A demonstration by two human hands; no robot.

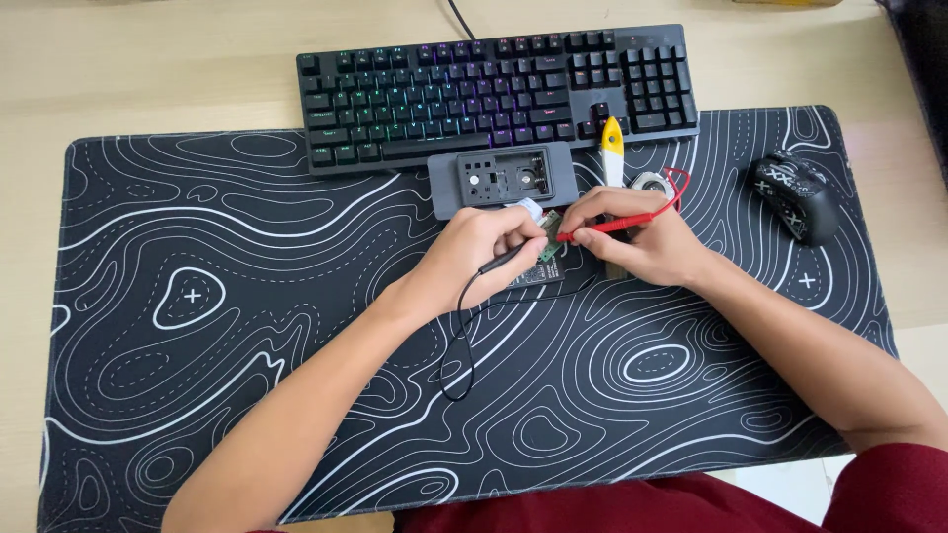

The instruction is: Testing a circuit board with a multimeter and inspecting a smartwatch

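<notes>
squarely between both hands' fingers [513, 237], small circuit board [549, 247]

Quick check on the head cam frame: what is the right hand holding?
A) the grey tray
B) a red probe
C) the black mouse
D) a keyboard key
B: the right hand pinches a red probe with a red lead, its tip pointed at the small circuit board, while the left hand holds a black probe; the mouse lies untouched off to the right.
</notes>
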